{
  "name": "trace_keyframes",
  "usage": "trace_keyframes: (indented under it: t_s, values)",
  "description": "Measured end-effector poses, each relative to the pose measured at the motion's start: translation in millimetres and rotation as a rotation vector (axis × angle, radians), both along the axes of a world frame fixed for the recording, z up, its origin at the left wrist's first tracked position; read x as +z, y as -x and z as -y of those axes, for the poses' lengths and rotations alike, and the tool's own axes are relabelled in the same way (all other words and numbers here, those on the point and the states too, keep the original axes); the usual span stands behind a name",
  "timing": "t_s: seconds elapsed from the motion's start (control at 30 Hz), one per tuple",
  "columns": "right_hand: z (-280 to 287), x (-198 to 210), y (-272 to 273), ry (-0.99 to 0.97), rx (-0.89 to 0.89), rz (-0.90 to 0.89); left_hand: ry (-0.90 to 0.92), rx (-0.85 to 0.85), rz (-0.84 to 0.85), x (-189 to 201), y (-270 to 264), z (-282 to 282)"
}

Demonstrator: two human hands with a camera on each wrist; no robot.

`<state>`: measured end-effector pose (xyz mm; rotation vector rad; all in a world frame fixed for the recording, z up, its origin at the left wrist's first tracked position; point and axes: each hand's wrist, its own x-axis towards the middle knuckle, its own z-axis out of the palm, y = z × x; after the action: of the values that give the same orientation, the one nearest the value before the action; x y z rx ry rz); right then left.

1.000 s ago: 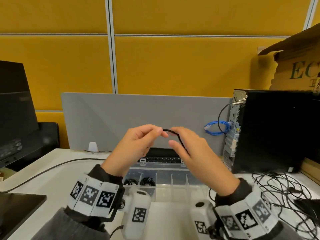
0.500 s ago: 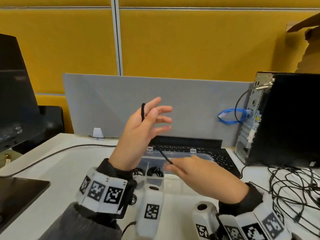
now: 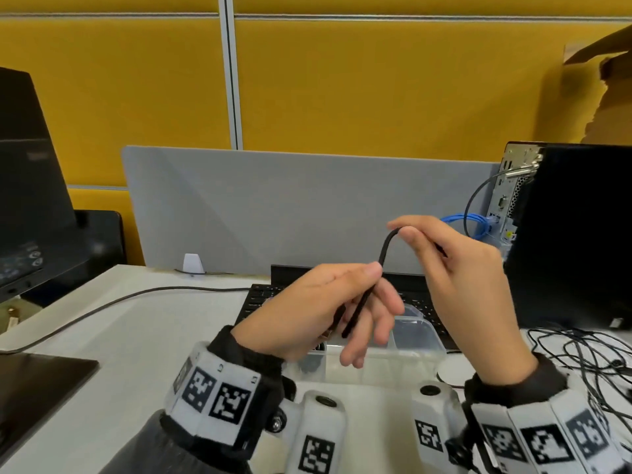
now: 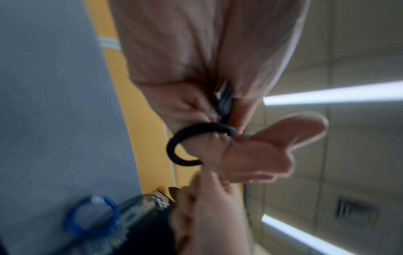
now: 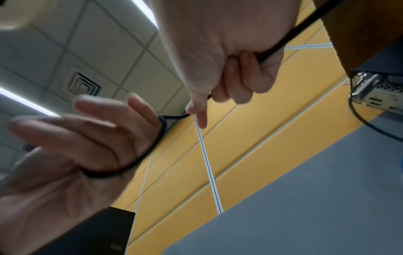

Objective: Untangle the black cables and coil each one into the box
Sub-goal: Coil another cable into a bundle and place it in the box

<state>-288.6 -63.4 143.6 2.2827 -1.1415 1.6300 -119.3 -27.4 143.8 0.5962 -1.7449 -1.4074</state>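
I am winding one black cable (image 3: 385,249) into a coil in the air above the clear plastic box (image 3: 419,340), so the coiling step is in hand for this cable. My left hand (image 3: 321,311) is pinching the cable between thumb and forefinger, with a loop lying around its loosely spread fingers (image 5: 91,131) just below the pinch. My right hand (image 3: 468,278) is closing its fingers on the same cable a little above and beyond that pinch, bending it over in an arch, and the slack is running out behind its palm. The next move, as I judge it, calls for bringing that arch down round the left fingers without letting the pinch slip. Below both grips, the box's near-left compartment is holding something dark, perhaps a coiled cable, though I cannot tell for sure. More tangled black cables (image 3: 581,357) are lying loose on the desk (image 3: 136,336), off to the right of my right wrist.
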Motion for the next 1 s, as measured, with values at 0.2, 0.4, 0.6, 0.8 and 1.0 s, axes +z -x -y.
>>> trace_keyframes:
  t_s: [0.2, 0.4, 0.6, 0.8, 1.0]
  values:
    - [1, -13, -11, -0.59, 0.108, -0.565, -0.007, 0.102, -0.407, -2, 1, 11]
    - [-14, -12, -23, -0.796, 0.229, -0.839, 0.177, 0.506, -0.309, -12, -9, 26]
    - [-25, -4, -20, -0.8, 0.228, -0.878, 0.23, 0.598, -0.176, -22, 3, 32]
    - [-21, 10, -7, -0.315, -0.111, -0.661, 0.297, 0.631, 0.315, -27, -1, 29]
    - [-2, -2, 1, -0.172, -0.07, -0.341, -0.016, 0.159, 0.133, -15, -7, 18]
